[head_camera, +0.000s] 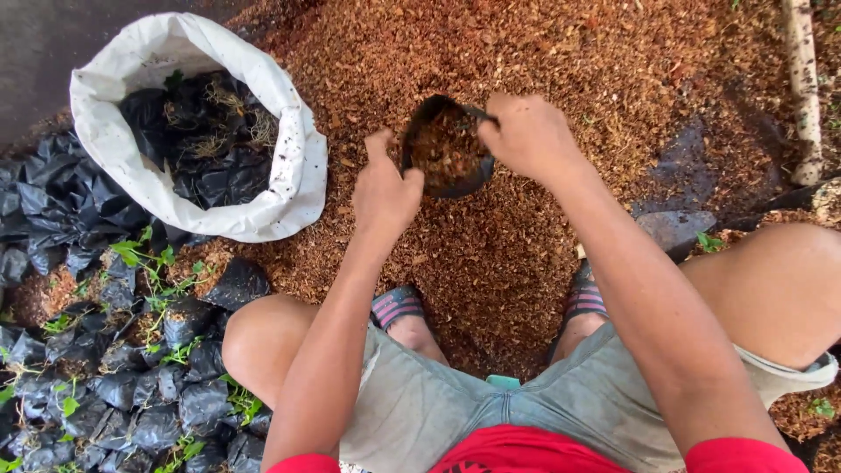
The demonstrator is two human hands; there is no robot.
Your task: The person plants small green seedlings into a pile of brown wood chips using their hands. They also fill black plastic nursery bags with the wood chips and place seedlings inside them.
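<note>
Small black grow bag (pixel 447 149), mouth up, part-filled w/ brown husk, sits just right of the white sack (pixel 188 131). Left hand (pixel 384 191) and right hand (pixel 528 133) grip opposite rims, equally near.

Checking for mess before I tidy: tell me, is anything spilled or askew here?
Nothing stands out. Both hands, left and right, hold the black bag of brown husk upright over the husk pile.

A white sack (pixel 289 188) of black plastic bags stands left, beside filled seedling bags (pixel 131 385).
</note>
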